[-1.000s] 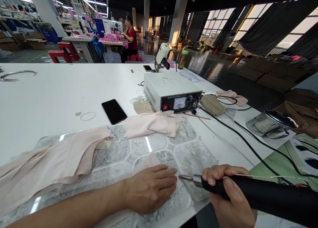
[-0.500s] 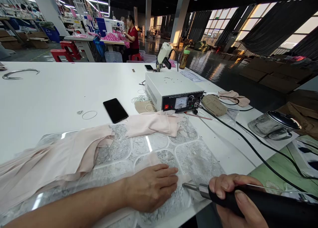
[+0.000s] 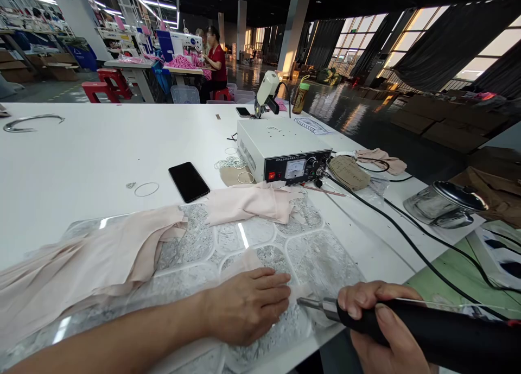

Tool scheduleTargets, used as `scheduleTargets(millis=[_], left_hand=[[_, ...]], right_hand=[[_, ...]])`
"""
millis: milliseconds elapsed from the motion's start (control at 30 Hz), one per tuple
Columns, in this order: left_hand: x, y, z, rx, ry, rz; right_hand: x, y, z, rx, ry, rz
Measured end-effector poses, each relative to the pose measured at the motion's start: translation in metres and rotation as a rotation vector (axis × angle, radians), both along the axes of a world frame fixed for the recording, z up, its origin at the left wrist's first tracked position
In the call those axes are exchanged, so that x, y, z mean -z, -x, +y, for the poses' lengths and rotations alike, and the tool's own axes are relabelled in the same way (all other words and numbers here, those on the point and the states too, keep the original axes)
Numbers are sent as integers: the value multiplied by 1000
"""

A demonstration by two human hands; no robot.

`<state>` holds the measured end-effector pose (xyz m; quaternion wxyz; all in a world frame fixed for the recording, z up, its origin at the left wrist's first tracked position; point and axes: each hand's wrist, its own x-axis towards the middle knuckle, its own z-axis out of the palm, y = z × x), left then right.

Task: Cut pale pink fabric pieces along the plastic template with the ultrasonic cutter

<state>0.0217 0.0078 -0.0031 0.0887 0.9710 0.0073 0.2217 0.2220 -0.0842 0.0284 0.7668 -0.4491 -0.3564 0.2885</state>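
Observation:
My left hand (image 3: 254,306) lies flat, fingers stretched out, pressing a piece of pale pink fabric (image 3: 247,261) onto a clear patterned mat (image 3: 325,257). Much of that piece is hidden under the hand. My right hand (image 3: 382,314) is wrapped round the black handle of an ultrasonic cutter (image 3: 431,328). Its metal tip points left, close to my left fingertips and by the fabric's edge; whether it touches the cloth I cannot tell. A stack of pale pink fabric pieces (image 3: 97,260) lies at the left, and a smaller pile (image 3: 250,203) lies beyond my left hand.
A white control box (image 3: 285,146) stands behind the mat, its black cable (image 3: 399,238) running along the right side. A black phone (image 3: 189,182), rubber bands (image 3: 231,162) and a lidded glass mug (image 3: 445,203) are on the white table. Farther back, a person in red (image 3: 215,62) sits at a sewing machine.
The cutter and my right hand have shifted slightly to the left, the tip coming a little nearer my left hand. My left hand stays almost in place.

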Motion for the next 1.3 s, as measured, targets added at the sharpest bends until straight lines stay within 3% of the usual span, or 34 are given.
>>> scheduleTargets(millis=[200, 367, 667, 900, 1133, 1300], left_hand=[[-1, 3, 2, 3, 94, 24], [-13, 2, 3, -40, 186, -20], [-30, 3, 14, -111, 65, 168], [-42, -12, 44, 44, 30, 393], [-41, -15, 55, 181, 88, 367], [-42, -16, 57, 183, 138, 392]], right_hand=[[-3, -4, 0, 102, -66, 109], [2, -7, 4, 128, -96, 74], [4, -19, 12, 68, -80, 90], [3, -24, 19, 55, -76, 116], [-2, -21, 22, 99, -52, 133], [-1, -22, 22, 107, -32, 144]])
